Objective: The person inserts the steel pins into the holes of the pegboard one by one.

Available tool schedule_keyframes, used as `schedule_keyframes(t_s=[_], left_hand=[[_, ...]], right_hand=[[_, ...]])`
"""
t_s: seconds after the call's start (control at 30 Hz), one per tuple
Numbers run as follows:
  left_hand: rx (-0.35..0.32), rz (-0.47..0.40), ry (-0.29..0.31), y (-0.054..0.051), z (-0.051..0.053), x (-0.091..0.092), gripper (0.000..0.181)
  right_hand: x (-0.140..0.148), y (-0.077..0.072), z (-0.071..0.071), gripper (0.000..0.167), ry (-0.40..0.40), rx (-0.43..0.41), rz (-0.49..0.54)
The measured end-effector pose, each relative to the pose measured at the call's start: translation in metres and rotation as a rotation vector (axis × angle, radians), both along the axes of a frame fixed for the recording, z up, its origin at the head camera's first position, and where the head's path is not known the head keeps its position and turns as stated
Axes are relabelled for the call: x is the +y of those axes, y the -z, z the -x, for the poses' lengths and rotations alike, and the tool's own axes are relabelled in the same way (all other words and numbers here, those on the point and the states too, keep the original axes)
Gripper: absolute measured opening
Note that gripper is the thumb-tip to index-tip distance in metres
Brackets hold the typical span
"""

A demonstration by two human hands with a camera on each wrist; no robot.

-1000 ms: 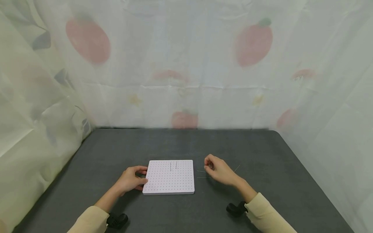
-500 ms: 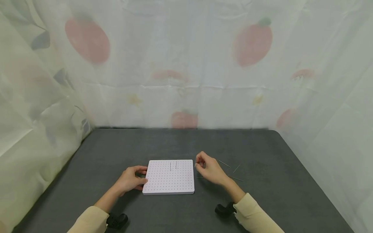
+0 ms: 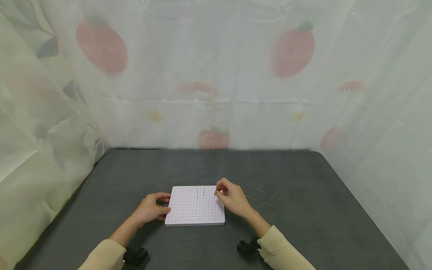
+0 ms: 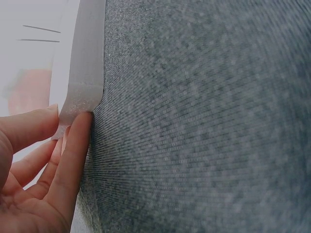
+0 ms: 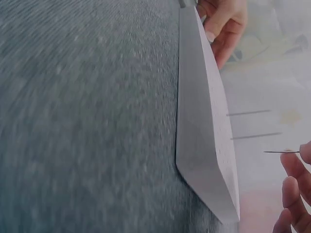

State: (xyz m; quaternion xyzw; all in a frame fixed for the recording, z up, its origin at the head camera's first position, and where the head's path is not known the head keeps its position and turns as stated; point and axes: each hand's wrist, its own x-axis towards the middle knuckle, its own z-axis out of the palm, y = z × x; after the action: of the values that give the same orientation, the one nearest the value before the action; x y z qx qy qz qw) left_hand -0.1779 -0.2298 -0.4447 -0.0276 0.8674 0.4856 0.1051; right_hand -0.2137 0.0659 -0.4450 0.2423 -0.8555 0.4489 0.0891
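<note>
With the right hand (image 3: 233, 198) I see a fine pinch: thumb and forefinger are nearly closed together on one thin pin (image 5: 277, 152), and the other fingers are bent softly below. In the head view this hand is over the upper right corner of the white board (image 3: 194, 213); in the right wrist view the tip of the pin is apart from the board's face. The left hand (image 3: 150, 207) holds the left edge of the board, its thumb on the upper face and its fingers against the side, so this grip is only as wide as the board is thick. The board, with its rows of small holes, lies in the lower middle of my head view, and two standing pins (image 3: 197, 193) rise near its upper edge. To the right, five loose pins (image 3: 272, 207) lie scattered on the table (image 3: 216, 247), whose surface is dark grey and, in the wrist views, finely ribbed like cloth. Cream sleeves (image 3: 104, 255) enter from the bottom of the frame. Behind the table hangs a pale, creased curtain (image 3: 202, 48) with faded red fruits and yellow stars; at the left it becomes greenish, with grey-blue leaf shapes.
</note>
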Motion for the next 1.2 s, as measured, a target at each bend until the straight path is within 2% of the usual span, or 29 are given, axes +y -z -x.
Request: schedule_keyframes(t_s=[0.13,0.3,0.73,1.2], left_hand=[[0.0,0.001,-0.003,-0.001,0.0,0.0,0.056],[0.005,0.002,0.001,0.0,0.0,0.0,0.057],[-0.004,0.008,0.005,-0.002,0.0,0.0,0.056],[0.004,-0.012,0.006,-0.001,0.001,0.0,0.056]], right_hand=[[-0.008,0.001,0.001,0.008,0.022,0.042,-0.011],[-0.019,0.003,0.002,0.009,0.042,0.03,-0.049],[-0.031,0.01,0.004,0.006,0.019,0.069,-0.135],[-0.034,0.01,0.004,0.005,0.013,0.079,-0.215]])
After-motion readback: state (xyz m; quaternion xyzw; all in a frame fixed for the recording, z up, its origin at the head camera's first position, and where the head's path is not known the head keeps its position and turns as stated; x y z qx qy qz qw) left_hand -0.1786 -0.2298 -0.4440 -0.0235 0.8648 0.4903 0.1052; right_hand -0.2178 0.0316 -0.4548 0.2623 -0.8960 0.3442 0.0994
